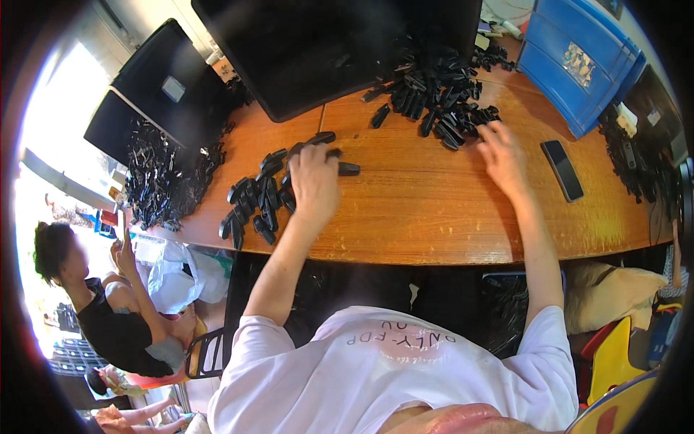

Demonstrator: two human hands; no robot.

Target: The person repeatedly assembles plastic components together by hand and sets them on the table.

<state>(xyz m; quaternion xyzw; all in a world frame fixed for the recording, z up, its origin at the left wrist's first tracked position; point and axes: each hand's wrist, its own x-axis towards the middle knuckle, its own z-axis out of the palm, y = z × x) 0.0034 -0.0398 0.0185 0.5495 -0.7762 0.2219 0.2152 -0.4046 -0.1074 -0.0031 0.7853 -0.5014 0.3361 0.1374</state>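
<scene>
My left hand (pixel 316 181) is lowered over a smaller group of black elongated plastic pieces (pixel 266 202) on the left of the table. Its fingertips are blurred among the pieces, so any grip is hidden. One black piece (pixel 350 169) lies just right of these fingers. On the other side, my right hand (pixel 502 155) reaches to the near right edge of a large heap of similar black pieces (pixel 434 94). Its fingers are bent but apart, and nothing shows between them. Bare wood separates the two groups.
A big black bin (pixel 325 50) stands behind the heap on the wooden table (pixel 412 217). Black boxes (pixel 170 87) and many thin black parts (pixel 170 173) lie left. A blue crate (pixel 571 72) and a phone (pixel 562 171) are right. Another person (pixel 108 311) sits at left.
</scene>
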